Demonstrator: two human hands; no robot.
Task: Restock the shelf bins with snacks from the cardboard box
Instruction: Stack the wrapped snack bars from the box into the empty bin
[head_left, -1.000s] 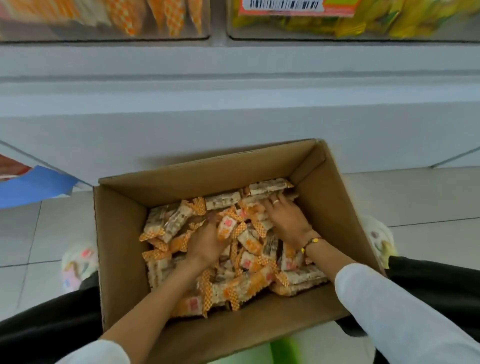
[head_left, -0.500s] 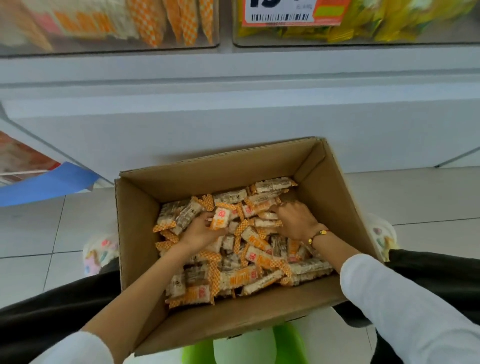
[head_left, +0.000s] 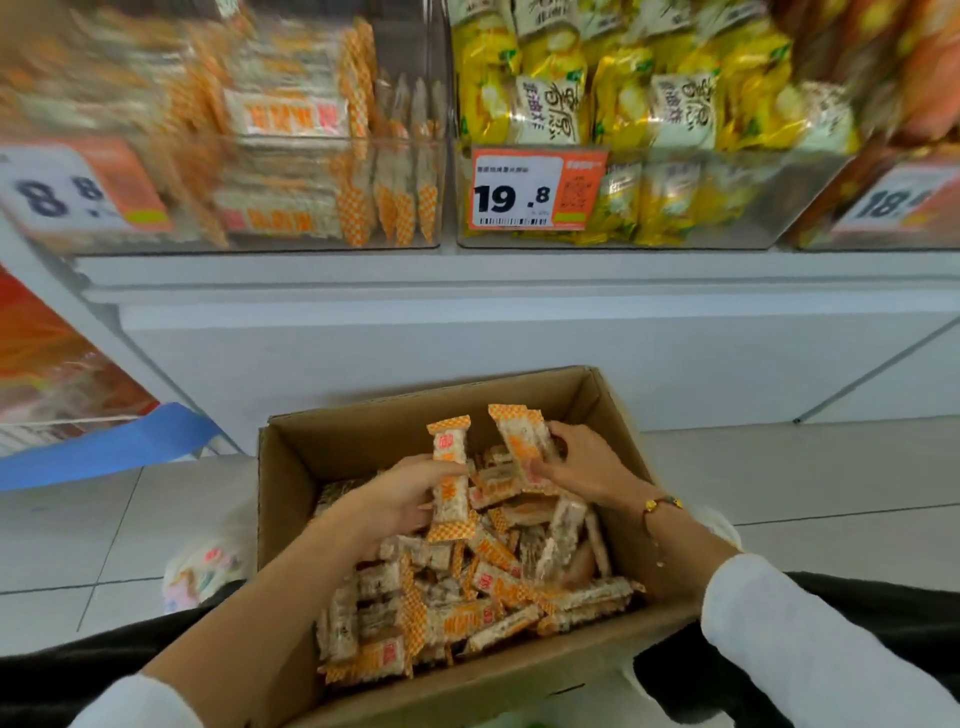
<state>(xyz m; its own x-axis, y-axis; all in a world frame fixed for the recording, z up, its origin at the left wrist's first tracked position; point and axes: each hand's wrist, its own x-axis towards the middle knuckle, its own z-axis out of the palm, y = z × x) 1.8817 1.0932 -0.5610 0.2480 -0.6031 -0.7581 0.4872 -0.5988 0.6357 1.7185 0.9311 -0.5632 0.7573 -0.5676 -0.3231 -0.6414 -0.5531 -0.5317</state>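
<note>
While both hands are raised just above the cardboard box (head_left: 363, 436), the pick-up step appears to be in hand. Left hand (head_left: 400, 501) grips one upright snack bar (head_left: 450, 478); right hand (head_left: 587, 462) grips another bar (head_left: 522, 447), possibly more than one. Remaining bars (head_left: 483, 592) lie loose in the box. Matching orange-checked stock sits in the left shelf bin (head_left: 291, 156), above and well apart from the box. Next move, in my judgement: carry both up and drop them into that bin, not the yellow-packet bin (head_left: 649, 130) beside it

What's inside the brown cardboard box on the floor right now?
The brown cardboard box holds a loose pile of orange-checked snack bars. The pile covers the box bottom, so nothing beneath it shows.
</note>
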